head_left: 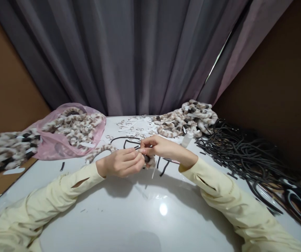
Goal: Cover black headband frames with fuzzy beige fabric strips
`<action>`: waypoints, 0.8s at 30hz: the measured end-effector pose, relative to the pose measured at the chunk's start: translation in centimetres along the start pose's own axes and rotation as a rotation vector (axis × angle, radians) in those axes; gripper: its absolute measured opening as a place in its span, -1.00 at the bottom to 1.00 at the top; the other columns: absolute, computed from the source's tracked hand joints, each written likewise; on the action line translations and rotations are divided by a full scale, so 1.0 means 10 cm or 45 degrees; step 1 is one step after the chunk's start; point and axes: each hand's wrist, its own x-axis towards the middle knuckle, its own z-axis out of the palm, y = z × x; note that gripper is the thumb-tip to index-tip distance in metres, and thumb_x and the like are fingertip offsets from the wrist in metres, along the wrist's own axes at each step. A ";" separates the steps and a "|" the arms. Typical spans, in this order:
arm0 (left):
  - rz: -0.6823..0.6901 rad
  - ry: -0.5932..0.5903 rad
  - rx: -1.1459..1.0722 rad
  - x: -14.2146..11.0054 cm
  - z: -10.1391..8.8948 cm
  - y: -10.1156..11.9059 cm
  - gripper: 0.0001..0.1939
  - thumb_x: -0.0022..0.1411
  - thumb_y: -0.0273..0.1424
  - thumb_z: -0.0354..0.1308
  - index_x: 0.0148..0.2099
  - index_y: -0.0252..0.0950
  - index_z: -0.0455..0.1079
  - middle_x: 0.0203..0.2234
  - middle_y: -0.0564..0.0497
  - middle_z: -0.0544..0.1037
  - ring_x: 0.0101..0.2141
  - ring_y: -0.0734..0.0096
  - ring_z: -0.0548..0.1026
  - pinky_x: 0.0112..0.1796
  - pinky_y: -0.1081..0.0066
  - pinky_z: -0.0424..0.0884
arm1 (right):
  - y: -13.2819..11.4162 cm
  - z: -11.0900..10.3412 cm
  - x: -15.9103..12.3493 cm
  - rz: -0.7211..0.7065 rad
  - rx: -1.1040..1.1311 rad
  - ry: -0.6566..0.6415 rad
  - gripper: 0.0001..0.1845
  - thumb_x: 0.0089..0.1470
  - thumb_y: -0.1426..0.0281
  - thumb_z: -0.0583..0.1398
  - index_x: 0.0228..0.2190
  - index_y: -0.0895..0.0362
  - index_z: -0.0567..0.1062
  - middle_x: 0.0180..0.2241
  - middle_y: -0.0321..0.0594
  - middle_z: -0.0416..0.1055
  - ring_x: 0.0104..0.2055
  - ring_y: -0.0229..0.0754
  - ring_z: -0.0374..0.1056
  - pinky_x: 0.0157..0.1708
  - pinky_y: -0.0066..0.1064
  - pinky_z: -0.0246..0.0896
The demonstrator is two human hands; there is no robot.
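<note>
No text can be read, neither on the small translucent plastic bottle nor on the flat white tag at far left.

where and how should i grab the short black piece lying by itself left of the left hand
The short black piece looks best pinched across its middle from above, squeezing its left and right sides. It is narrow, lies on the white table with its length running roughly front to back, and the left sleeve is near its closer end.
</note>
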 end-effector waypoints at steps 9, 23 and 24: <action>0.097 0.040 0.271 0.01 0.05 -0.01 -0.88 0.20 -0.60 0.06 -0.36 -0.32 0.35 -0.48 0.01 0.55 -0.48 0.49 0.47 -0.41 0.47 0.49 | 0.14 0.00 0.08 0.181 0.416 0.004 -0.89 -0.14 0.51 0.16 -0.54 0.17 0.27 -0.70 -0.41 0.22 -0.67 -0.35 0.25 -0.65 -0.57 0.10; -0.195 0.017 0.191 -0.04 0.04 -0.01 -0.89 0.29 -0.52 -0.07 -0.18 -0.38 0.27 -0.37 -0.18 0.55 -0.52 0.41 0.43 -0.50 0.39 0.37 | 0.08 -0.09 -0.02 0.006 0.176 0.047 -0.80 0.08 0.38 0.14 -0.49 0.26 0.43 -0.51 -0.21 0.42 -0.48 -0.32 0.31 -0.40 -0.47 0.22; -0.231 0.021 0.171 -0.04 0.04 0.00 -0.88 0.30 -0.53 -0.09 -0.17 -0.38 0.26 -0.36 -0.18 0.54 -0.49 0.40 0.45 -0.47 0.39 0.39 | 0.08 -0.10 -0.05 -0.001 0.187 0.017 -0.84 0.05 0.39 0.17 -0.46 0.26 0.44 -0.49 -0.21 0.44 -0.45 -0.31 0.33 -0.36 -0.45 0.23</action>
